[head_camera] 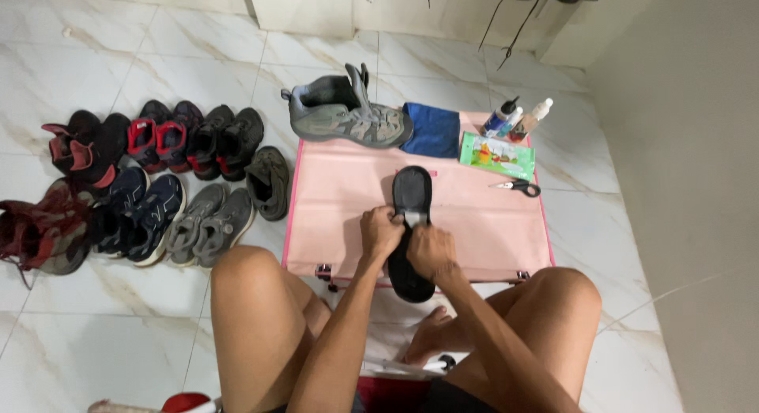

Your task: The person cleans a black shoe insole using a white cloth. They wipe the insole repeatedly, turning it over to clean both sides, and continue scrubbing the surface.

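A black shoe insole [412, 193] lies lengthwise over a pink mat [340, 192] in front of my knees. My left hand [380, 230] and my right hand [429, 249] both grip it around its middle, where a small pale patch shows between my fingers. A grey hiking shoe [348, 113] stands at the mat's far edge, apart from both hands.
A blue cloth [432, 130], a green wipes pack [497, 154], small bottles [515, 119] and scissors [518, 187] lie at the mat's far right. Several pairs of shoes [150, 184] sit in rows on the marble floor at left. A wall [696, 184] stands at right.
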